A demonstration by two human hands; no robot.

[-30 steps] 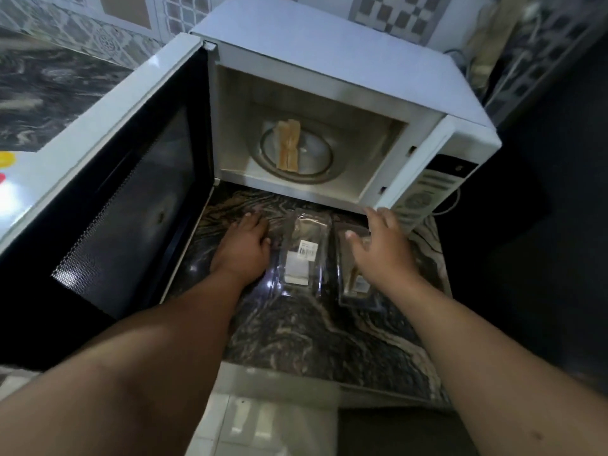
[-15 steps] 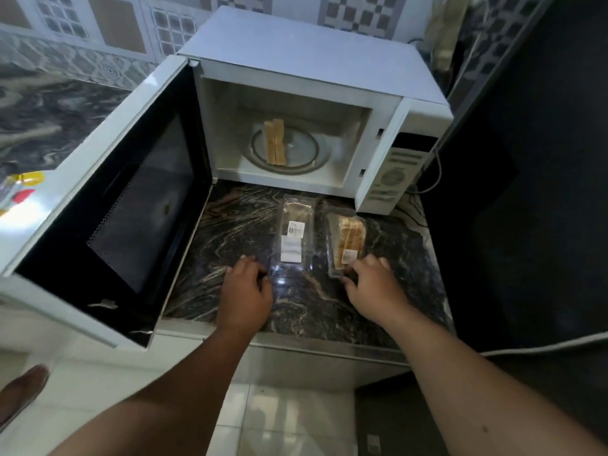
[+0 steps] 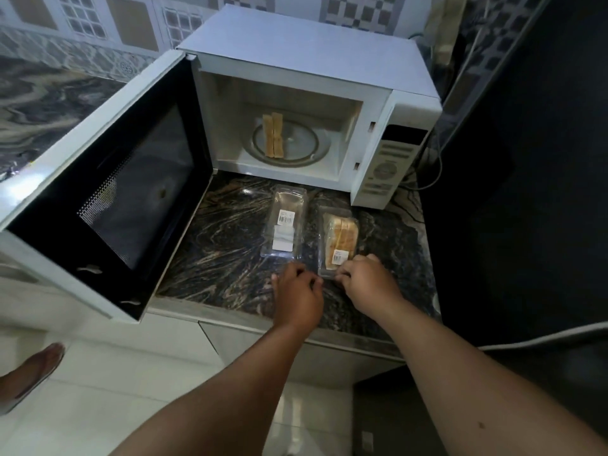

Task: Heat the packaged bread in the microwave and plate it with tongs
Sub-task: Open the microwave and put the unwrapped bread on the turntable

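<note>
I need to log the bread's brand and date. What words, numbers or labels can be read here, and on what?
No text can be read.
Empty clear package: barcode sticker and white label, print too small.
Bread package: small barcode sticker, blurred.
Microwave control panel: button markings, too blurred.

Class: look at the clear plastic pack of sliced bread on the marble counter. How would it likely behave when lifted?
The clear plastic clamshell pack of sliced bread probably lifts lightly, holding only a few slices. Its thin glossy shell may flex and feel slippery. Both hands, left and right, meet at its near edge, suggesting it needs steadying.
</note>
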